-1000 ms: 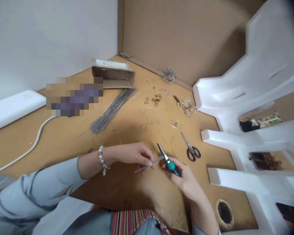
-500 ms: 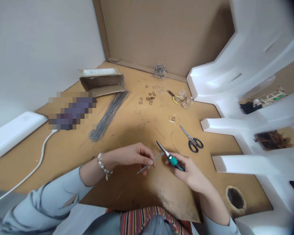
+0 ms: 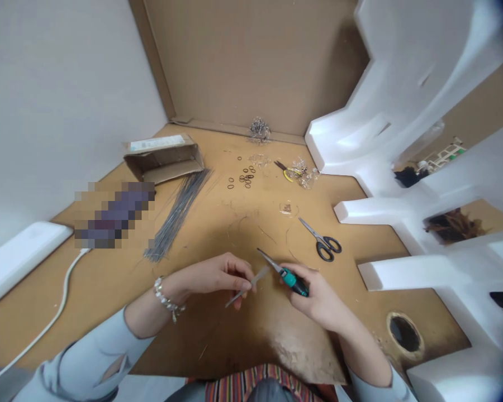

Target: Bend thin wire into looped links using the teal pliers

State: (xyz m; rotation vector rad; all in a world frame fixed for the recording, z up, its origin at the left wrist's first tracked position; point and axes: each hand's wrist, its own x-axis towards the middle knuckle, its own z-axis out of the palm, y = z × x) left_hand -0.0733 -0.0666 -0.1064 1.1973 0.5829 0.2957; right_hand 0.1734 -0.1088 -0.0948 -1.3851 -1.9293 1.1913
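Note:
My left hand (image 3: pixel 228 279) pinches a thin grey wire (image 3: pixel 233 298) between thumb and fingers. The wire slants up to the right, and its far end is a blurred streak. To the right, my right hand (image 3: pixel 314 293) is wrapped round long-nose pliers (image 3: pixel 292 280) with green and black handles. Their slim jaws point up and left, beyond the blurred wire end; I cannot tell whether the jaws are closed. On the table, black-handled scissors (image 3: pixel 326 244) lie beyond my right hand. A bundle of straight grey wires (image 3: pixel 178 215) lies beyond my left hand.
Small dark rings (image 3: pixel 247 178), yellow-handled cutters (image 3: pixel 288 172) and wire clusters (image 3: pixel 260 129) lie toward the back. An open cardboard box (image 3: pixel 163 162) sits at back left, near a white power bank (image 3: pixel 25 257) with a cable. White foam (image 3: pixel 373 215) borders the right; a round hole (image 3: pixel 404 333) is nearby.
The view has shifted, so the table things appear lower and further left. Both hands keep their holds and have moved slightly left in the picture.

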